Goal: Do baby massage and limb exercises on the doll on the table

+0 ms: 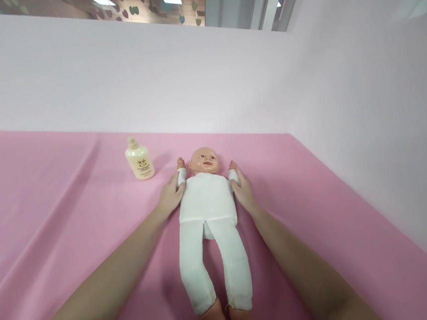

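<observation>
A baby doll [207, 198] with a white cloth body lies on its back on the pink sheet [121, 224], head away from me and feet close to me. Its two arms are raised beside its head. My left hand [171, 193] is closed around the doll's arm on the left, thumb on the near side. On the other side, my right hand [243, 187] grips the doll's right-side arm in the same way. The doll's small hands stick out above my fingers. Part of my fingers is hidden behind the doll's arms.
A pale yellow lotion bottle [140, 161] with a dark printed label stands upright left of the doll's head. White walls [133, 77] rise behind and to the right [377, 99] of the sheet. Long creases run through the sheet at left.
</observation>
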The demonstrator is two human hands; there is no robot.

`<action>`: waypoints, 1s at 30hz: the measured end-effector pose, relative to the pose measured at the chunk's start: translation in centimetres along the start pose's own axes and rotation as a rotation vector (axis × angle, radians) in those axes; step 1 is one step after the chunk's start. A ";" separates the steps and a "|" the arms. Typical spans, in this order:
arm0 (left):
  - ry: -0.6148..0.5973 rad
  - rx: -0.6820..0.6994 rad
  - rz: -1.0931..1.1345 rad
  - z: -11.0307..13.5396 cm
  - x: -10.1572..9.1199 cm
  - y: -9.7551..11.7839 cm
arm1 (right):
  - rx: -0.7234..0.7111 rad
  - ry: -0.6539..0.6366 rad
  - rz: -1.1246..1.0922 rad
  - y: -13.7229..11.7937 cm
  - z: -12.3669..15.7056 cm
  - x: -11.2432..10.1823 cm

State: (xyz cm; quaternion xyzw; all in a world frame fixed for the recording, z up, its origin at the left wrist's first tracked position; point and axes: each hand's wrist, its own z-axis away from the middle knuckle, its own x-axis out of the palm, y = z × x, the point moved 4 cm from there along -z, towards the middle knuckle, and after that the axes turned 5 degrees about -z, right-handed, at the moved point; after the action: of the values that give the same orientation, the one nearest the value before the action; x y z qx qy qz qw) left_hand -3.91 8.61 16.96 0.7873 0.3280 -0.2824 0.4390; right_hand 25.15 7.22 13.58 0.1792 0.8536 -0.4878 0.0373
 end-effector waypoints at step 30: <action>-0.036 0.447 0.111 2.2 -1.4 4.3 | -0.343 -0.077 -0.023 -5.4 3.0 0.4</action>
State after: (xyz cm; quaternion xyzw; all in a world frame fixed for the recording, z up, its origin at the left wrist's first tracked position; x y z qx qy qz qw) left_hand -1.82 4.57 19.19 0.8767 0.2058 -0.3375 0.2741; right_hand 22.58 2.34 16.38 0.1416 0.9243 -0.3417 0.0942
